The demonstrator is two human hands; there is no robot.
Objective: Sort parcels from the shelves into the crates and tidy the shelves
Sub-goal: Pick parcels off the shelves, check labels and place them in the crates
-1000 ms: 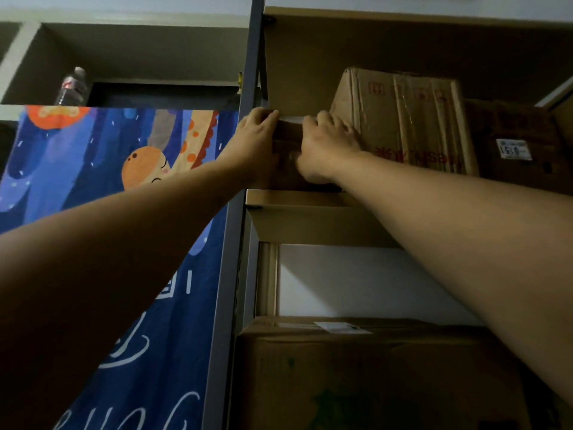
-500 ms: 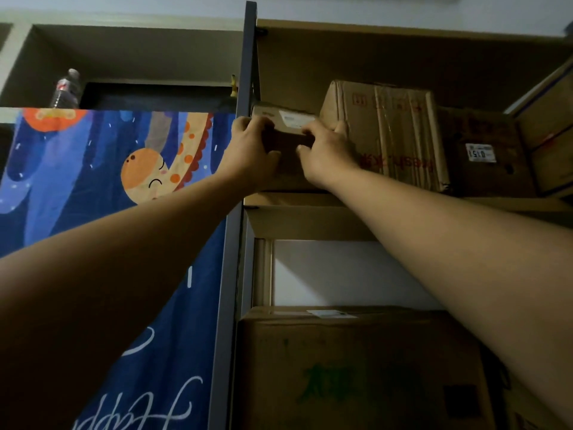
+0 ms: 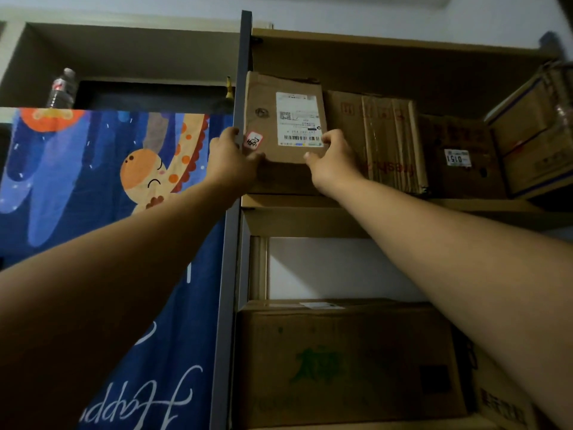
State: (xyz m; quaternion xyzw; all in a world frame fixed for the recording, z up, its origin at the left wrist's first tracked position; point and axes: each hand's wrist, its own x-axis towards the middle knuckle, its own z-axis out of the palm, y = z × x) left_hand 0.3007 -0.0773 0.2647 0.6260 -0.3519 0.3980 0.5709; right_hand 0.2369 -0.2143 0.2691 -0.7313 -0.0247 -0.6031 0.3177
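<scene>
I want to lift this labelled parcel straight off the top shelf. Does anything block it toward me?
Nothing visible does. Left hand and right hand hold the flat brown cardboard parcel with a white label, tilted up at the shelf's front edge.

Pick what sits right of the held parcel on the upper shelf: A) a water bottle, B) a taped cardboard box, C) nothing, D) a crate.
B: both hands, left and right, grip the parcel, and a taped cardboard box stands just to its right.
</scene>
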